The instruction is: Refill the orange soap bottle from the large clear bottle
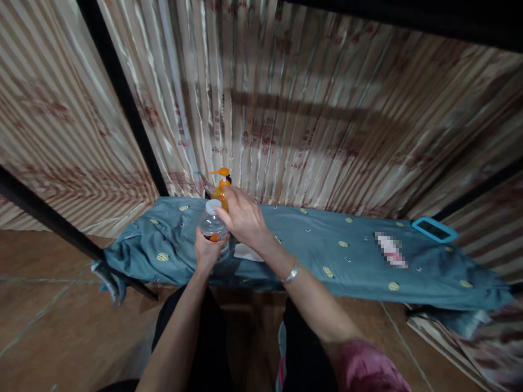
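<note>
My left hand (207, 250) is wrapped around the lower part of a clear plastic bottle (210, 222) with a white cap (213, 206). The bottle stands upright over the cloth, with an orange patch low on its side. Close to the cap is my right hand (246, 219), its thumb beside the cap and its fingers stretched forward, apart from the thumb. Just behind stands a pump bottle (219, 195) with an orange pump head and orange contents, partly hidden by my right hand. A white, flat item (247, 253) lies under my right wrist.
A blue-green patterned cloth (310, 256) covers the long, narrow surface. On its right lie a blue-framed device (433, 230) and a blurred-out pink and white item (391, 250). Dark poles (122, 98) stand at the left, before a striped curtain (286, 109).
</note>
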`<state>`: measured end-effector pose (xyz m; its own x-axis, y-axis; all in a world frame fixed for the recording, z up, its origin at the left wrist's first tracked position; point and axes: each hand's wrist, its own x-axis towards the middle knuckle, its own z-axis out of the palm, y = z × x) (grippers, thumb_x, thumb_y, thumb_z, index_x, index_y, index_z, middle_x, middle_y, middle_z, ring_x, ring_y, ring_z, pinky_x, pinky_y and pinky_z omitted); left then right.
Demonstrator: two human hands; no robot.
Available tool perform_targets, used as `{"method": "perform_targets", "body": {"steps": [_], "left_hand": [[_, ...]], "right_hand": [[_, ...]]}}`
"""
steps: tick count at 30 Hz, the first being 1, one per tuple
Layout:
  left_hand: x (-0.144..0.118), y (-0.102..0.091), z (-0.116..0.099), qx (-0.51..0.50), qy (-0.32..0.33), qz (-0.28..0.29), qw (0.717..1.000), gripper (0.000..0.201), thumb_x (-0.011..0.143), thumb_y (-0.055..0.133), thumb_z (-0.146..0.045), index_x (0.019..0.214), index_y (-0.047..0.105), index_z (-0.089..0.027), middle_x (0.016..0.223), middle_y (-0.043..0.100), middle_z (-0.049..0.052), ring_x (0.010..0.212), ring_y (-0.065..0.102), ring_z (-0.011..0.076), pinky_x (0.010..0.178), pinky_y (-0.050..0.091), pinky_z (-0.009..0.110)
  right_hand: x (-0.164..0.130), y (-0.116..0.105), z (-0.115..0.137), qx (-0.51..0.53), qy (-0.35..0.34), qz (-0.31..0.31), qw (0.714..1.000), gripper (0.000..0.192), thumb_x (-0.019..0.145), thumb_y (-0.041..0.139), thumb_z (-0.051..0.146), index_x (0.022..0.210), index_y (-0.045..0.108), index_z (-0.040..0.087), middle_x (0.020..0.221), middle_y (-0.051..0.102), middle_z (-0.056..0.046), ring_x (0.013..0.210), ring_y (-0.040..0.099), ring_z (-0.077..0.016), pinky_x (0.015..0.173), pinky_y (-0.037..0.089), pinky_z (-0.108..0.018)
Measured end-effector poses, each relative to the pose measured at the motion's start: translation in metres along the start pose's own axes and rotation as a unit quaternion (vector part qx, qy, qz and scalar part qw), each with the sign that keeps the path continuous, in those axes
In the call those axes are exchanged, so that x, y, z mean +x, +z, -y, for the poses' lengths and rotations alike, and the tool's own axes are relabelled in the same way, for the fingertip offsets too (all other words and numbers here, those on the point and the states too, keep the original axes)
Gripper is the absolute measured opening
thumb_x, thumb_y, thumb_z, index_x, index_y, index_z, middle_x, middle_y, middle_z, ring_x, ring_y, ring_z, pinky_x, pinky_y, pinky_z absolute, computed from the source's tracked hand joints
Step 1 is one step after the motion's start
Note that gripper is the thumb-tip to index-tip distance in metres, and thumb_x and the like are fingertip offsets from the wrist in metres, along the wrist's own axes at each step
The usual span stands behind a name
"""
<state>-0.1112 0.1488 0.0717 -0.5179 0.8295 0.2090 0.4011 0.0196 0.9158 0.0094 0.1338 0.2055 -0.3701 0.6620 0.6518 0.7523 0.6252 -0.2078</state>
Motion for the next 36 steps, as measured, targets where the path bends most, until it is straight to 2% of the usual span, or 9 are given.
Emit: {"method": "perform_targets", "body": {"steps": [3,5,7,10,17,21,24,33,36], "left_hand": [[0.000,-0.001,0.001,0.013,0.007,0.007,1.000,0.065,0.048,0.079,-0.036,0.103,0.047,-0.022,0.091,0.064,0.004,0.086,0.063,0.0264,0.072,0.049,0.035],[0.000,-0.002,0.001,0.013,0.014,0.014,1.000,0.065,0.048,0.078,-0.037,0.102,0.047,-0.021,0.090,0.063,0.004,0.086,0.062,0.0268,0.073,0.049,0.037],[-0.002,-0.002,0.000,0.016,0.009,0.017,1.000,0.065,0.048,0.078,-0.038,0.102,0.047,-0.021,0.089,0.063,0.004,0.086,0.062,0.0268,0.074,0.050,0.039],[-0.006,-0.004,-0.004,0.025,0.010,0.030,0.999,0.066,0.048,0.079,-0.040,0.103,0.048,-0.020,0.088,0.062,0.003,0.086,0.063,0.0264,0.075,0.050,0.039],[-0.010,-0.005,-0.010,0.033,0.000,0.046,0.998,0.069,0.048,0.078,-0.038,0.108,0.048,-0.017,0.091,0.062,0.005,0.089,0.062,0.0271,0.077,0.051,0.038],[-0.007,-0.004,-0.007,0.038,-0.005,0.044,0.998,0.070,0.047,0.079,-0.037,0.106,0.047,-0.018,0.089,0.061,0.004,0.087,0.062,0.0270,0.076,0.051,0.039],[-0.006,-0.003,-0.004,0.040,-0.003,0.044,0.998,0.066,0.046,0.079,-0.038,0.101,0.047,-0.021,0.083,0.059,0.001,0.085,0.062,0.0259,0.075,0.051,0.038],[-0.004,0.001,0.004,0.001,0.008,0.042,0.999,0.065,0.046,0.079,-0.036,0.101,0.049,-0.020,0.088,0.062,0.004,0.083,0.063,0.0255,0.075,0.051,0.039],[-0.007,0.000,0.003,-0.031,0.015,0.044,0.998,0.066,0.047,0.079,-0.033,0.104,0.048,-0.019,0.087,0.063,0.003,0.080,0.063,0.0235,0.073,0.052,0.038]], "right_hand": [[0.031,0.007,0.012,-0.107,-0.033,0.084,0.990,0.072,0.086,0.014,0.061,0.098,0.061,0.008,0.087,0.071,-0.017,0.078,0.067,-0.0312,0.062,0.051,-0.042],[0.039,0.014,0.016,-0.122,-0.060,0.149,0.979,0.076,0.087,0.008,0.057,0.083,0.066,0.008,0.079,0.072,-0.015,0.080,0.068,-0.0289,0.063,0.049,-0.038],[0.041,0.019,0.016,-0.126,-0.072,0.179,0.973,0.076,0.089,0.005,0.053,0.086,0.066,0.007,0.083,0.073,-0.015,0.084,0.068,-0.0279,0.063,0.049,-0.036],[0.038,0.020,0.011,-0.138,-0.070,0.185,0.970,0.076,0.091,0.005,0.050,0.087,0.067,0.007,0.085,0.073,-0.017,0.086,0.068,-0.0299,0.064,0.049,-0.038],[0.044,0.015,0.012,-0.161,-0.052,0.186,0.968,0.060,0.090,0.028,0.052,0.085,0.069,0.007,0.083,0.073,-0.015,0.086,0.067,-0.0282,0.066,0.050,-0.037],[0.046,0.022,0.012,-0.143,-0.040,0.186,0.971,0.044,0.092,0.035,0.036,0.083,0.070,0.011,0.084,0.074,-0.012,0.082,0.069,-0.0260,0.062,0.051,-0.035],[0.042,0.028,0.010,-0.133,-0.042,0.172,0.975,0.042,0.092,0.031,0.028,0.081,0.068,0.011,0.084,0.074,-0.012,0.080,0.069,-0.0268,0.061,0.051,-0.036],[0.037,0.030,-0.003,-0.138,-0.144,0.154,0.968,0.043,0.093,0.026,0.022,0.078,0.066,0.011,0.076,0.073,-0.014,0.076,0.069,-0.0293,0.057,0.052,-0.038],[0.035,0.029,-0.007,-0.137,-0.202,0.169,0.955,0.035,0.092,0.030,0.019,0.091,0.065,0.014,0.078,0.073,-0.011,0.079,0.069,-0.0299,0.060,0.053,-0.040]]}}
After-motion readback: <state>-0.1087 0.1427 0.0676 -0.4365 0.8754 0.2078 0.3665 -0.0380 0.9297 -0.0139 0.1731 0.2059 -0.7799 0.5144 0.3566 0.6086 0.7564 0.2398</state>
